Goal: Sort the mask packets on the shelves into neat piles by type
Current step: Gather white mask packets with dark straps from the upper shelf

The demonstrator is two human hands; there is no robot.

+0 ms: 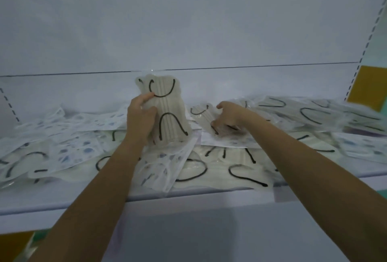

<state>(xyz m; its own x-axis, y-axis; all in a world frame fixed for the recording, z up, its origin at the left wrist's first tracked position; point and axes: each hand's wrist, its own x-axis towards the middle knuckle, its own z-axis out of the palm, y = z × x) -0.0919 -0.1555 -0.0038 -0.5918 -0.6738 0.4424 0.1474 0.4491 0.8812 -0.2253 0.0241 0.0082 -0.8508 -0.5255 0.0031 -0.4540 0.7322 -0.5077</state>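
My left hand grips an upright stack of cream mask packets with black ear loops, standing on end on the shelf. My right hand pinches another cream packet with black loops lying just right of the stack. Loose packets cover the shelf. White packets with a blue pattern lie mostly at the left and under my left wrist. More cream packets with black loops lie along the front edge and at the far right.
The white shelf board has its front edge just below the packets, and some packets overhang it. A white back panel rises behind. Slotted uprights stand at the left and right. A yellow panel shows at the right.
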